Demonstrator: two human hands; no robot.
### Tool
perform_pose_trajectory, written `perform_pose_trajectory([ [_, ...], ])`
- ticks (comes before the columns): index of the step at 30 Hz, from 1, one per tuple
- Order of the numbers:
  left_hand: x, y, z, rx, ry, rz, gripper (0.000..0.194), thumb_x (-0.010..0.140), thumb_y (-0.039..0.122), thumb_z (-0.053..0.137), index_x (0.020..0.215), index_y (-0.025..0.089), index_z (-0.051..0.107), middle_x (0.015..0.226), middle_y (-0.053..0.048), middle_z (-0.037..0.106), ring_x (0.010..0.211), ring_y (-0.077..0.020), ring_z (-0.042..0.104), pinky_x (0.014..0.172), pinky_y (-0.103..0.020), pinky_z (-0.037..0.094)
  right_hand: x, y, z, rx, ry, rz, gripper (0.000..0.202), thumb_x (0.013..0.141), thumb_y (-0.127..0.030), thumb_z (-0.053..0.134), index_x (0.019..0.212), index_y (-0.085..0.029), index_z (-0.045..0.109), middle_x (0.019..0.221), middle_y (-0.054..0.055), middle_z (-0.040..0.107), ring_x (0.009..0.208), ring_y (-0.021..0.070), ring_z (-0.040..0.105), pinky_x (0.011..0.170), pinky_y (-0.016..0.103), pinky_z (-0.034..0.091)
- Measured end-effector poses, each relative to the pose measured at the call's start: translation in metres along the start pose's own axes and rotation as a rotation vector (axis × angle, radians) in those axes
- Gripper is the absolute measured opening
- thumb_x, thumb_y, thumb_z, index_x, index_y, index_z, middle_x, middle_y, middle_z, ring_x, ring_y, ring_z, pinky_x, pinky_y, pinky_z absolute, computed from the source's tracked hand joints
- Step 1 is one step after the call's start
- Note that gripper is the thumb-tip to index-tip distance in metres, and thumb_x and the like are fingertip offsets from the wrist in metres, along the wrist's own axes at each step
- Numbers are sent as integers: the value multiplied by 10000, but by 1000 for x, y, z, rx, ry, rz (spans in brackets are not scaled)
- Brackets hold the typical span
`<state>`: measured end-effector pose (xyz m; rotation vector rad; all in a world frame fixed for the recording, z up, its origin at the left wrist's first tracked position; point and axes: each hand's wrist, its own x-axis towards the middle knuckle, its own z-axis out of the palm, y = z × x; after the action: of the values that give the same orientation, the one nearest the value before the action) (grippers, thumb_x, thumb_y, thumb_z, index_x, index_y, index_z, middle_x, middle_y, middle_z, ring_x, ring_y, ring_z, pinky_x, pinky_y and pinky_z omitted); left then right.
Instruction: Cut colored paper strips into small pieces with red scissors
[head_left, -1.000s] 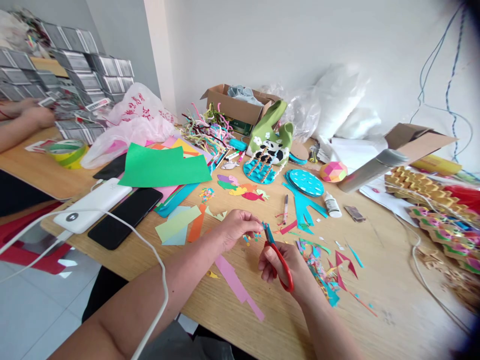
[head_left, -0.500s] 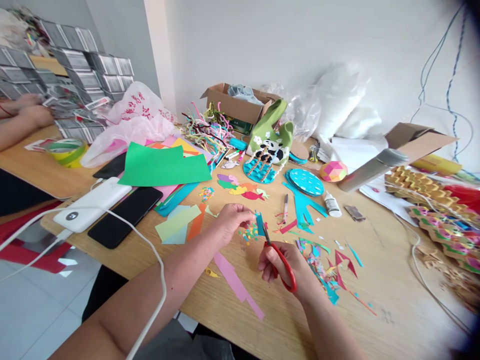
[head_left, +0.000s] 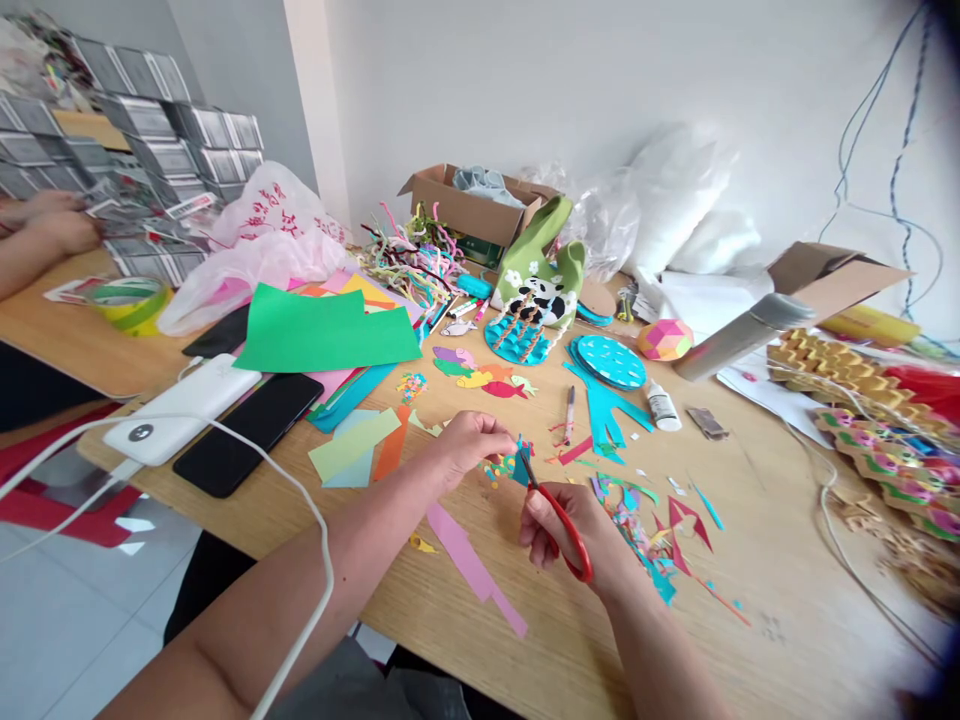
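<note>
Slightly nearer the red-handled metal scissors (head_left: pixel 564 522) than before, the left hand (head_left: pixel 469 445) had moved right, its fingers pinching a small blue piece of paper (head_left: pixel 520 466) at the blades. The right hand (head_left: pixel 574 530) had its fingers curled round the scissors' handles, above the wooden desk (head_left: pixel 420 610), on the near side of the flat multicoloured paper fish (head_left: pixel 504 389).

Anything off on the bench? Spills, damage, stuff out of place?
Nothing looks clearly damaged. Two oddities: the white cable crosses in front of the left forearm, a possible snag; loose paper scraps lie messily beside the right hand.
</note>
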<state>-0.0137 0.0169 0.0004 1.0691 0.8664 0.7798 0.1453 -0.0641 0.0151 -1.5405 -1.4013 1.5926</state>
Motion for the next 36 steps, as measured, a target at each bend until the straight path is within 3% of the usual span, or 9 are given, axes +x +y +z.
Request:
perform_pose_trajectory([
  [10, -5, 7, 4, 6, -54, -28, 125, 543, 235, 648, 618, 137, 627, 600, -7, 561, 580, -102, 473, 593, -245, 367, -1, 2, 0, 2, 13, -31, 521, 695, -653, 622, 634, -141, 544, 546, 35, 615, 419, 119, 583, 391, 194, 446],
  [19, -5, 6, 3, 4, -48, -35, 108, 553, 217, 651, 619, 133, 640, 606, -6, 576, 579, -99, 485, 583, -242, 375, 1, 1, 1, 46, 45, 31, 517, 623, -640, 683, 619, -150, 517, 502, 17, 603, 367, 106, 550, 350, 181, 404],
  [25, -6, 6, 4, -2, -36, -41, 121, 547, 220, 658, 631, 134, 638, 607, 2, 578, 574, -95, 486, 591, -245, 374, 0, 5, 0, 53, 52, 41, 468, 654, -588, 690, 632, -158, 507, 504, 10, 610, 362, 107, 551, 338, 174, 380],
  [36, -5, 3, 6, -59, -39, -52, 180, 543, 254, 708, 657, 124, 656, 640, -13, 602, 585, -96, 499, 601, -245, 389, 3, 6, 3, 56, 70, 30, 509, 650, -640, 662, 610, -154, 515, 508, 24, 610, 359, 105, 545, 338, 181, 393],
])
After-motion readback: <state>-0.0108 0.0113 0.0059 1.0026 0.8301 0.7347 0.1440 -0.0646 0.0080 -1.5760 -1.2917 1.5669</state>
